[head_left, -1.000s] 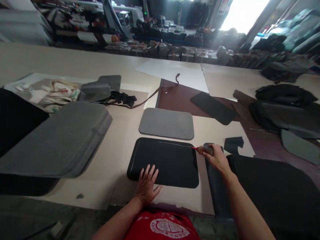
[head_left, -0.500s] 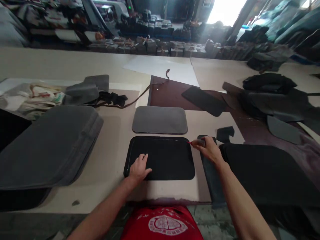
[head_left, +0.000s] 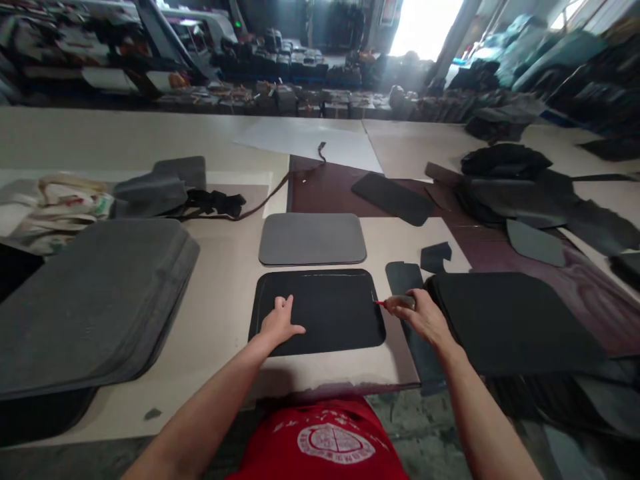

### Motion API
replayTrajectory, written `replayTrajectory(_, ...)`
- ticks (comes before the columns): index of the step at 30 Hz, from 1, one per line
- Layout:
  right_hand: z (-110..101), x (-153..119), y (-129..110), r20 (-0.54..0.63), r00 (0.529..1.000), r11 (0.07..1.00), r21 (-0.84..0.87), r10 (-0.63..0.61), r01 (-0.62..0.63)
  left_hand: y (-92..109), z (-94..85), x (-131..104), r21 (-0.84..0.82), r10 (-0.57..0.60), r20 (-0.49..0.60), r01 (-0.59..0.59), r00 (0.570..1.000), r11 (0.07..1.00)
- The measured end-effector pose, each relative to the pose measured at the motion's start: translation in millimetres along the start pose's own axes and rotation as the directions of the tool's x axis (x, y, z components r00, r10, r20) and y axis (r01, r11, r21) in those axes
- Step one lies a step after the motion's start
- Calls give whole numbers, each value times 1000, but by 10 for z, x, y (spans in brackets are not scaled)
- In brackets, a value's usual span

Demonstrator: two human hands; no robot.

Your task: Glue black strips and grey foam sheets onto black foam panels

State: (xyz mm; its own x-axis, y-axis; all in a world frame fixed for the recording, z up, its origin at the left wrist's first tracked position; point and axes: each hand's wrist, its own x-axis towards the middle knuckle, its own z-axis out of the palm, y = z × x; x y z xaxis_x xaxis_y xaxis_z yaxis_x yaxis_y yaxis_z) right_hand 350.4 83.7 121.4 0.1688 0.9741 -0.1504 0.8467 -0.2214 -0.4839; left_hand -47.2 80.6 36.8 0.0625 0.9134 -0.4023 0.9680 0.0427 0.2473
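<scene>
In front of me lies a black panel with rounded corners (head_left: 330,310), flat on the worktable. A thin pale line runs just inside its edge along the top and part of the sides. My left hand (head_left: 281,321) rests on the panel's left part, fingers spread. In my right hand (head_left: 425,313) is a wooden-handled marking tool (head_left: 403,303) with a thin red tip. That tip touches the panel near its right edge, below the upper right corner. Just behind the black panel sits a grey panel of similar shape (head_left: 313,239).
A stack of large grey sheets (head_left: 95,293) stands at left, with a cloth bundle (head_left: 70,207) behind it. At right is a stack of black panels (head_left: 515,323), beside a dark strip (head_left: 410,287). A brown cord (head_left: 270,200) and dark scraps (head_left: 393,198) lie farther back.
The marking tool's tip has moved from the panel's upper right corner down along its right edge. My left hand stays on the panel. The view has shifted slightly.
</scene>
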Motion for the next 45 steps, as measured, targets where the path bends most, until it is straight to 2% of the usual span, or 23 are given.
replayTrajectory(3, 56, -229, 87, 24, 999, 999, 16, 31, -32, -10, -6, 11, -11, 11, 0, -11, 1000, 1000)
replayTrajectory(9, 164, -731, 212, -10, 994, 992, 66, 110, -109, -16, -22, 20, -30, 22, 7, -22, 1000, 999)
replayTrajectory(13, 250, -1041, 298, -41, 985, 975, 158, 167, -158, -35, -12, 37, -40, 32, 5, -32, 999, 999)
replayTrajectory(16, 317, -1220, 365, -71, 982, 962, 227, 174, -154, -54, 1, 59, -45, 36, 3, -36, 999, 998)
replayTrajectory(21, 437, -1419, 390, -97, 988, 952, 295, 118, -85, -62, 3, 67, -49, 45, 9, -45, 999, 998)
replayTrajectory(28, 756, -1582, 148, -118, 992, 923, 374, -50, 91, -61, -71, 98, -83, 45, 45, -41, 998, 996)
replayTrajectory(34, 952, -1579, -78, -62, 984, 891, 417, -169, 180, -169, -227, 239, -189, 69, 198, -31, 978, 981)
replayTrajectory(38, 1050, -1545, -227, -5, 965, 871, 428, -263, 239, -202, -284, 274, -279, 75, 292, 10, 953, 960)
replayTrajectory(45, 1248, -1455, -580, 33, 920, 838, 428, -390, 340, -207, -358, 311, -358, 121, 384, 27, 915, 933)
